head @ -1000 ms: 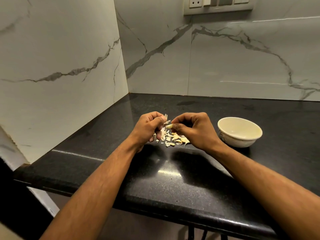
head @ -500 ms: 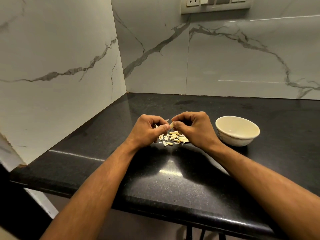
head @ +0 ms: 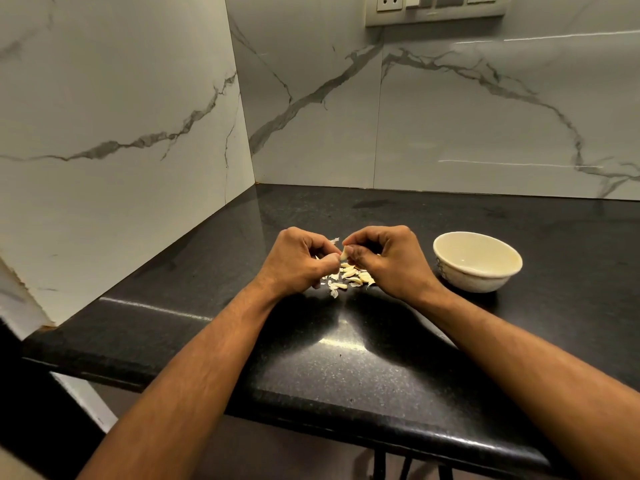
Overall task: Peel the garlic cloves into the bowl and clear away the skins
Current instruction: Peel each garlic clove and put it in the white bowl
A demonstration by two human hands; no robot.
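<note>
Both hands meet over a small pile of garlic cloves and skins [head: 349, 277] on the black counter. My left hand [head: 298, 261] and my right hand [head: 384, 258] each pinch the same pale garlic clove [head: 345, 253] between thumb and fingertips, a little above the pile. A scrap of papery skin [head: 334, 241] shows just behind the left fingers. The cream bowl [head: 477, 260] stands to the right of my right hand and looks empty inside.
The black granite counter [head: 346, 358] runs into a corner of white marble wall tiles. Its rounded front edge is close to me. A socket panel [head: 436, 8] sits high on the back wall.
The two hands have drawn closer together on the clove and shifted slightly; the skin scrap by the left fingers sits lower. The camera has tilted a little.
</note>
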